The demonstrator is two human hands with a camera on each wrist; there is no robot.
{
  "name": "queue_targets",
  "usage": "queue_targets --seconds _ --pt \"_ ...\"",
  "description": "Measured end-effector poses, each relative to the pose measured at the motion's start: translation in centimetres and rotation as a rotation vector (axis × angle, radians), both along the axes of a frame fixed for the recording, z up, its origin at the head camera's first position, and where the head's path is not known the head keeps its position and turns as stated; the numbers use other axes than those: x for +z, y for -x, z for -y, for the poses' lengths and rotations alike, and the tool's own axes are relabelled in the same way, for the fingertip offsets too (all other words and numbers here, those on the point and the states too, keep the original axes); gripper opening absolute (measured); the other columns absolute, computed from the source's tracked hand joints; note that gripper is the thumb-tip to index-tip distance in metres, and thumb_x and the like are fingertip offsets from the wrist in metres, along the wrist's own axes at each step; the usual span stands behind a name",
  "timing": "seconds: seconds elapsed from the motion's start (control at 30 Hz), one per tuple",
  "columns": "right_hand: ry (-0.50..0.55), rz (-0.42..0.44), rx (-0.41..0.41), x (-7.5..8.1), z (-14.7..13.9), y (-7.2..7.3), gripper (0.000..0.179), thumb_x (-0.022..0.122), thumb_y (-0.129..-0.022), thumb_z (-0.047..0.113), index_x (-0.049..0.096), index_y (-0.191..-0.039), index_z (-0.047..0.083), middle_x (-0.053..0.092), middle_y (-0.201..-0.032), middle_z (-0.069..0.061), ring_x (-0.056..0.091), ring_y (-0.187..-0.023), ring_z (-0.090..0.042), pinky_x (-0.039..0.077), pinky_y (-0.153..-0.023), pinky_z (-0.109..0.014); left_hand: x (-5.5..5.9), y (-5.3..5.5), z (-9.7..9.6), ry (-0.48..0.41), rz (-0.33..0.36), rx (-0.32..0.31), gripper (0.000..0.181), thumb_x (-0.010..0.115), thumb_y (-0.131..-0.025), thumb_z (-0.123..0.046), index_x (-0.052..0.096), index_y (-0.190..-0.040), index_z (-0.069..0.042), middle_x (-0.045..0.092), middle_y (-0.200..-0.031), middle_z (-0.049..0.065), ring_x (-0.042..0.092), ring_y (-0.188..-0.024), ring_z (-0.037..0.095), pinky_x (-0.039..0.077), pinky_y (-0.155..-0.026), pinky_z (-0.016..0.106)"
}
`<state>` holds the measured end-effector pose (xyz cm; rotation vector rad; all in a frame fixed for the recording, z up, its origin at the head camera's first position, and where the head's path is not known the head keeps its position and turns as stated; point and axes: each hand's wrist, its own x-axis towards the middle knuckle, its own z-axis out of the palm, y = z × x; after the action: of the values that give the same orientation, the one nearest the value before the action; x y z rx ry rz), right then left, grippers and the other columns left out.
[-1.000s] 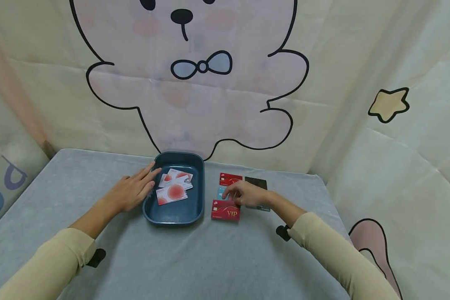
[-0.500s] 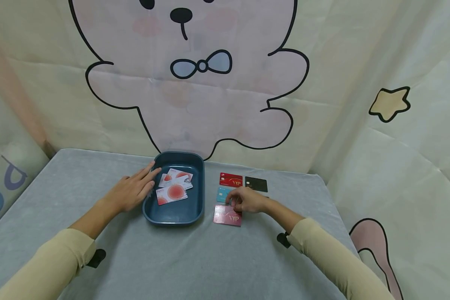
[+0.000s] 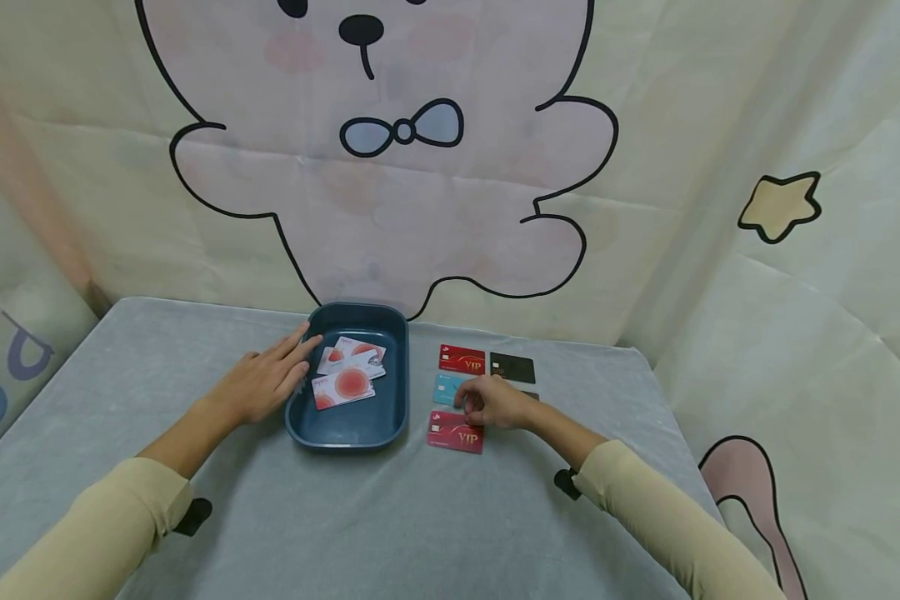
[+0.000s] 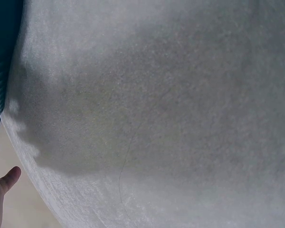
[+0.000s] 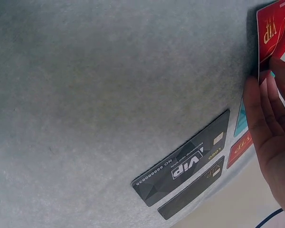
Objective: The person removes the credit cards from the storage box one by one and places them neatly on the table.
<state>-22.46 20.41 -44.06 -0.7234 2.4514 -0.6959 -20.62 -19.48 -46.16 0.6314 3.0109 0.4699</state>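
My right hand point(image 3: 498, 402) pinches the far edge of a red VIP card point(image 3: 450, 432) between thumb and fingertips, low over the cloth. In the right wrist view this red card point(image 5: 271, 28) is tilted against the fingers. A blue card point(image 3: 444, 388) lies just beyond, partly covered by the hand. Behind it are another red VIP card point(image 3: 461, 359) and a black card point(image 3: 514, 368). A dark grey VIP card point(image 5: 180, 159) is mostly hidden by the hand in the head view. My left hand point(image 3: 266, 379) rests, fingers extended, on the left rim of a blue tray point(image 3: 402, 383).
Several white cards with red patterns point(image 3: 345, 388) lie overlapping inside the tray. Grey cloth point(image 3: 390, 525) covers the table. A printed curtain point(image 3: 420, 217) hangs behind the table's back edge.
My right hand has drawn the front red card slightly toward me, and its tilt has changed. More of the back red card and black card shows. The left hand has stayed still.
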Motion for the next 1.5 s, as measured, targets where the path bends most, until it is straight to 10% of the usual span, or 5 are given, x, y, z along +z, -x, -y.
queue_targets --seconds 0.5,1.07,1.5 --pt "-0.032 -0.051 -0.021 0.9 0.0 0.2 0.020 0.077 -0.087 0.008 0.070 -0.105 0.005 0.063 -0.086 -0.002 0.057 -0.081 -0.017 0.053 -0.074 -0.028 -0.1 -0.1 0.0 -0.005 -0.012 0.003 0.055 0.034 -0.107 -0.034 0.028 -0.158 -0.013 0.015 -0.165 0.016 0.028 -0.145 0.042 0.034 -0.101 0.072" --pt "0.091 -0.194 0.040 6.2 4.1 3.0 0.022 0.073 -0.091 0.011 0.068 -0.112 0.006 0.068 -0.093 -0.003 0.062 -0.085 -0.016 0.055 -0.079 -0.027 0.1 -0.2 0.0 -0.020 -0.004 -0.006 0.055 0.035 -0.107 -0.033 0.028 -0.158 -0.013 0.015 -0.165 0.016 0.027 -0.146 0.043 0.034 -0.101 0.072" --pt "0.104 -0.105 0.055 7.6 8.4 2.8 0.031 0.072 -0.092 0.014 0.066 -0.121 0.006 0.068 -0.114 -0.012 0.065 -0.101 -0.022 0.056 -0.084 -0.026 0.1 -0.2 0.1 -0.024 -0.015 -0.012 0.055 0.035 -0.107 -0.033 0.029 -0.158 -0.012 0.015 -0.165 0.017 0.030 -0.145 0.043 0.035 -0.100 0.072"
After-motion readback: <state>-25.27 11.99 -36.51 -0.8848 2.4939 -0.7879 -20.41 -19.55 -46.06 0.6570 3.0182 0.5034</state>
